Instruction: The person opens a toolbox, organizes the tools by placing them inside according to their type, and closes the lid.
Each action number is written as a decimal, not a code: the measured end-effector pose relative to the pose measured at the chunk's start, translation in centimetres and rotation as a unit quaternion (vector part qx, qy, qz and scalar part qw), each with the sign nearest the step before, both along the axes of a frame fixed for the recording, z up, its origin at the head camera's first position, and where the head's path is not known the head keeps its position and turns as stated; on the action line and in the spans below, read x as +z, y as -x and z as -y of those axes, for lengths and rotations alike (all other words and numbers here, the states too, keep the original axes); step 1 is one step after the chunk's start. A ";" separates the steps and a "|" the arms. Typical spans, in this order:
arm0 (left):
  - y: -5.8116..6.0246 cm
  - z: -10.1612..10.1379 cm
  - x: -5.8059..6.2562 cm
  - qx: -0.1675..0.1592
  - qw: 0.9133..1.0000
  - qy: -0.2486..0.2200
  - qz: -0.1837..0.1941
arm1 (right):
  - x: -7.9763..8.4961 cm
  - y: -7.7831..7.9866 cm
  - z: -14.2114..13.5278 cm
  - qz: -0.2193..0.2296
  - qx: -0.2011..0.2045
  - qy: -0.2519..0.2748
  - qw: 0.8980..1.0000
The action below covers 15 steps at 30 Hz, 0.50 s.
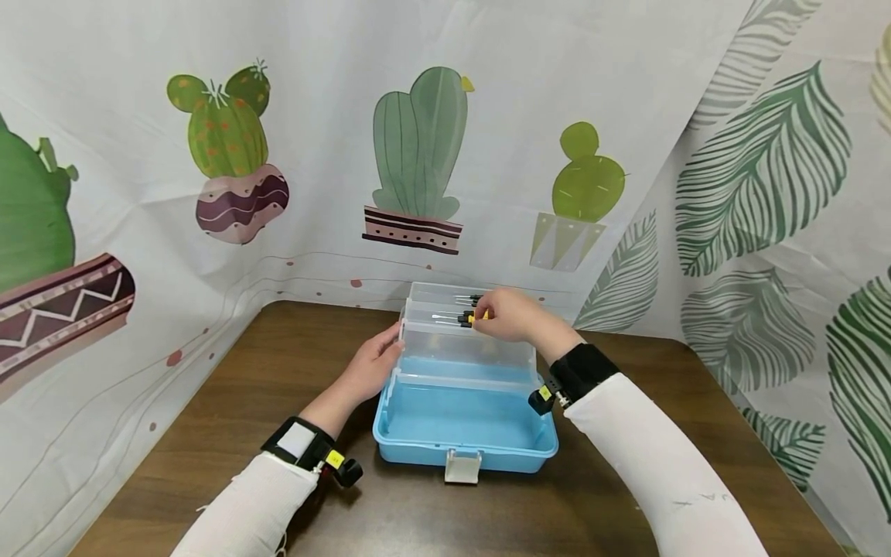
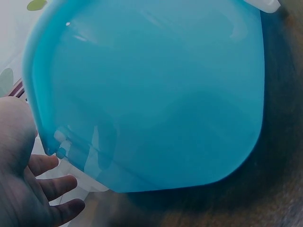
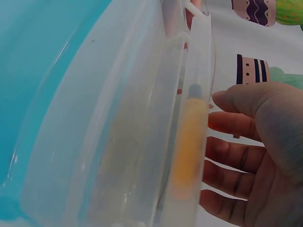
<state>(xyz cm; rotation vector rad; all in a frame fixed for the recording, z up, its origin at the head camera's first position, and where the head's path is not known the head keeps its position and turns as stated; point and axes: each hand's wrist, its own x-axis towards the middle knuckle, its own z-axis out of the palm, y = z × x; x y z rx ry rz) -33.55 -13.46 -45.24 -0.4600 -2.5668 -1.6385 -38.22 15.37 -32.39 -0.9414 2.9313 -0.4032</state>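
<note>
A light blue toolbox (image 1: 466, 459) stands unfolded, its translucent tiered trays (image 1: 469, 344) raised at the back. My left hand (image 1: 372, 362) rests against the left side of the trays; in the left wrist view its fingers (image 2: 59, 187) extend loosely beside the blue side wall. Over the upper trays is my right hand (image 1: 511, 313), fingertips right at the yellow-and-black handles of slim screwdrivers (image 1: 448, 319). A yellow handle (image 3: 187, 149) shows through the tray wall in the right wrist view, the thumb apart from the loosely bent fingers (image 3: 232, 153) at the rim.
The toolbox's deep blue bottom compartment (image 1: 459, 418) faces me, with a white latch (image 1: 462, 466) at its front. Dark-handled screwdrivers (image 1: 468, 299) lie in the topmost tray. Behind the brown wooden table (image 1: 230, 433) hangs a cloth (image 1: 306, 77) printed with cacti and leaves.
</note>
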 end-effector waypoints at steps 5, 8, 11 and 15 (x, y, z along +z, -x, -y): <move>0.1 0.0 -0.1 -0.001 1.000 0.004 0.002 | 0.6 -1.0 -0.6 0.018 0.017 0.002 1.000; 0.1 0.0 -0.1 -0.002 1.000 0.004 0.001 | 1.2 -1.6 -1.2 0.037 0.039 0.003 0.999; 0.1 0.0 0.0 -0.002 1.000 0.003 0.001 | 1.6 -2.1 -2.0 0.048 0.069 -0.004 0.996; 0.1 0.0 0.1 0.002 1.000 0.003 0.005 | 2.0 -2.9 -3.2 0.050 0.088 -0.019 0.995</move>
